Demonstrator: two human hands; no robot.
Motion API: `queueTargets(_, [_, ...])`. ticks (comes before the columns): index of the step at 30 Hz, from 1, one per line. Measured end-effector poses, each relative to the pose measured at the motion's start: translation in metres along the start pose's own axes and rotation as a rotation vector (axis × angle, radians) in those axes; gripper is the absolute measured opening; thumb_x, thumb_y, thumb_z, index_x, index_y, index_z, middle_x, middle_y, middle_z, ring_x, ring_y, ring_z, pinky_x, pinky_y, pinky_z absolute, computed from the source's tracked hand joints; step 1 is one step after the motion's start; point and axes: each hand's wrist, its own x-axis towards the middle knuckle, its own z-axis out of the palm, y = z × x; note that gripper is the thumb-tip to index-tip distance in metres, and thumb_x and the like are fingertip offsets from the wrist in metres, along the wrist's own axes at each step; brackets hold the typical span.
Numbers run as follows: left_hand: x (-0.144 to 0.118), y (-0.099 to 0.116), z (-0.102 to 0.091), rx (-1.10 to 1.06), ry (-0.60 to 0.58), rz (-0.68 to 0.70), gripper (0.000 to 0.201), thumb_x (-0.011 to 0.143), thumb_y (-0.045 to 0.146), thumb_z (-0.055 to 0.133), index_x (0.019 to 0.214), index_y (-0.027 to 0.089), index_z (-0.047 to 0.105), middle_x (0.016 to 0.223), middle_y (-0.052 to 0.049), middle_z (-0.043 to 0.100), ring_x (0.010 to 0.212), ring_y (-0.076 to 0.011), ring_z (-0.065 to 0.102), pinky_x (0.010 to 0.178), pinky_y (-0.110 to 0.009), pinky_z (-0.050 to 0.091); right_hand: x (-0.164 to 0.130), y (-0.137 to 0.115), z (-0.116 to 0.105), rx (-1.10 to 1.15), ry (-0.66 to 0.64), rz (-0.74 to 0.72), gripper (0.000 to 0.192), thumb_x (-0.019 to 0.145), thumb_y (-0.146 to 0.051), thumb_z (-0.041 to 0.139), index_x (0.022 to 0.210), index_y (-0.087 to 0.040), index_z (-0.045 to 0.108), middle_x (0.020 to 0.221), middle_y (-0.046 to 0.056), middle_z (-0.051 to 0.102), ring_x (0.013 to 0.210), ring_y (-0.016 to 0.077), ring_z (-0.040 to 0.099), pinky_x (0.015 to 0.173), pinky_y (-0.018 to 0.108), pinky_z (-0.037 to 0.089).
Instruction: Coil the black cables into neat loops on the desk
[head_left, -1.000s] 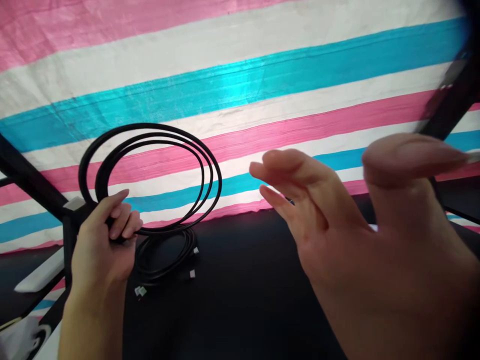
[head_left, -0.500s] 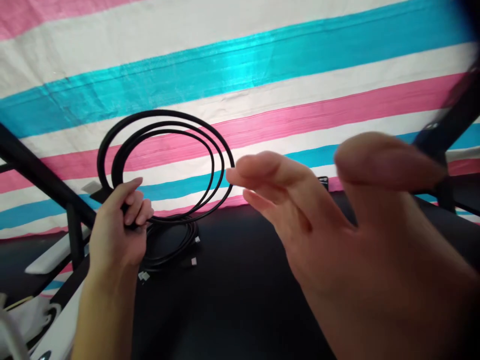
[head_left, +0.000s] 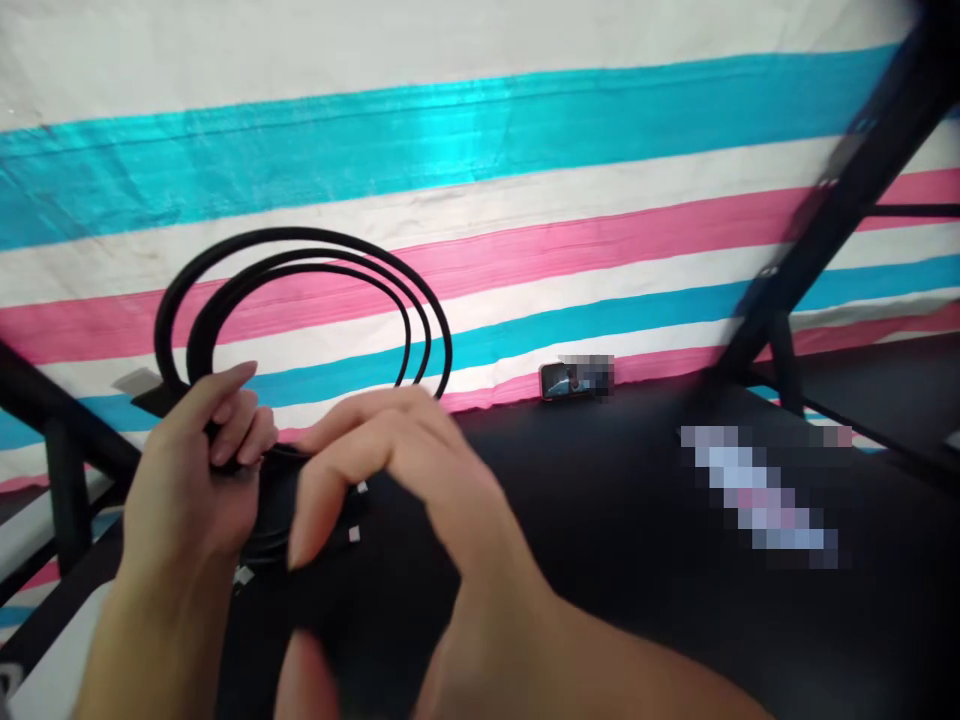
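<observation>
Left hand (head_left: 196,470) gripping coiled black cable (head_left: 200,335), right hand (head_left: 480,525) half-curled, gaping

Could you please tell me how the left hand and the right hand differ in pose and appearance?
The left hand is closed around a coil of black cable, while the right hand is open, its thumb apart from its curved fingers. The right hand looks larger in the picture than the left hand. Both hands are bare.
</observation>
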Motion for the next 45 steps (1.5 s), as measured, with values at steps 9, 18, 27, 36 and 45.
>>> queueTargets(9, [-0.018, -0.033, 0.009, -0.105, -0.441, -0.081, 0.054, 0.084, 0.032, 0.061, 0.048, 0.019, 0.023, 0.036, 0.009, 0.019, 0.031, -0.0029, 0.019, 0.039, -0.020, 0.025, 0.031, 0.065, -0.022, -0.138, 0.256, 0.113, 0.057, 0.084, -0.041, 0.058, 0.135, -0.026, 0.036, 0.135, 0.010, 0.044, 0.125, 0.0270, 0.043, 0.100, 0.048, 0.038])
queueTargets(18, [-0.012, -0.046, 0.004, -0.051, -0.827, -0.109, 0.053, 0.091, 0.043, 0.049, 0.051, 0.019, 0.025, 0.035, 0.009, 0.021, 0.029, -0.0038, 0.028, 0.044, -0.025, 0.022, 0.039, 0.072, -0.044, -0.063, 0.202, 0.210, 0.047, 0.090, -0.061, 0.038, 0.077, -0.021, 0.058, 0.078, 0.004, 0.059, 0.079, 0.0184, 0.057, 0.068, 0.030, 0.044])
queueTargets(27, [-0.004, -0.034, -0.007, -0.040, -0.935, -0.136, 0.050, 0.087, 0.052, 0.051, 0.054, 0.019, 0.032, 0.038, 0.007, 0.030, 0.032, -0.0067, 0.036, 0.042, -0.024, 0.022, 0.039, 0.067, -0.040, 0.344, 0.275, 0.406, 0.047, 0.082, -0.056, 0.058, 0.058, -0.017, 0.054, 0.056, -0.001, 0.051, 0.040, 0.0054, 0.033, 0.038, 0.024, 0.021])
queueTargets(36, [-0.002, -0.030, -0.007, -0.119, -0.871, -0.227, 0.050, 0.085, 0.062, 0.046, 0.059, 0.019, 0.039, 0.038, 0.007, 0.029, 0.028, -0.0056, 0.032, 0.032, -0.019, 0.019, 0.042, 0.075, -0.042, 0.400, 0.126, 0.397, 0.041, 0.085, -0.050, 0.059, 0.061, -0.017, 0.059, 0.059, -0.002, 0.054, 0.037, 0.0025, 0.028, 0.040, 0.025, 0.023])
queueTargets(45, [-0.011, -0.033, 0.003, -0.222, -0.726, -0.185, 0.044, 0.081, 0.051, 0.061, 0.057, 0.018, 0.046, 0.038, 0.008, 0.023, 0.026, -0.0033, 0.026, 0.027, -0.016, 0.016, 0.044, 0.074, -0.047, 0.387, 0.102, 0.382, 0.037, 0.085, -0.049, 0.058, 0.065, -0.018, 0.062, 0.062, -0.001, 0.057, 0.036, 0.0027, 0.027, 0.039, 0.025, 0.022])
